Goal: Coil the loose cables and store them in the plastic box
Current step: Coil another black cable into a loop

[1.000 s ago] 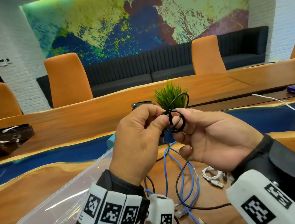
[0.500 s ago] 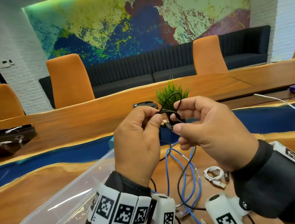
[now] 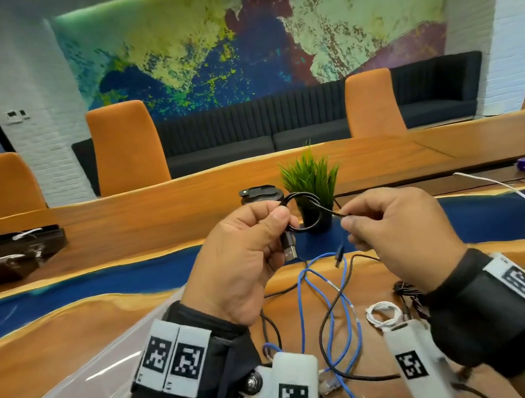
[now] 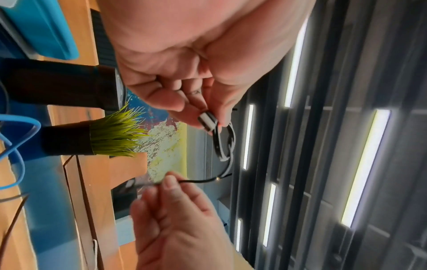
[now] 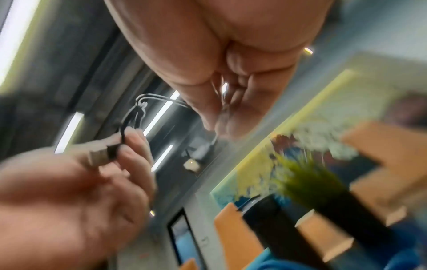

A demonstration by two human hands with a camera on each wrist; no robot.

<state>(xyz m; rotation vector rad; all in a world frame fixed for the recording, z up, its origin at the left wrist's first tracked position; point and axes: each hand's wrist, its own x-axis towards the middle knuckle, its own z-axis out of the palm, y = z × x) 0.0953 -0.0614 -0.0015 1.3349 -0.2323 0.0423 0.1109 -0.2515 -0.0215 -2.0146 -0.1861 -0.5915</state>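
My left grip (image 3: 249, 253) pinches the coil (image 3: 305, 212) at centre frame; my right grip (image 3: 394, 228) pinches its tail taut for wrapping.

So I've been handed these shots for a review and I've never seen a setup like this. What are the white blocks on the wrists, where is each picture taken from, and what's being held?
No machine here: a person works with bare hands, wearing a camera on the head and one on each wrist. The white blocks are those wrist cameras.

The wide picture comes from the head. In it the left hand pinches a small coil of black cable with its plug hanging below, and the right hand pinches the cable's loose end and holds it out to the side.

The other two pictures look along each hand at the fingers; the right one is blurred.

On the wooden table lie a clear plastic box, a blue cable, more black cable, a small white cable and a potted plant.
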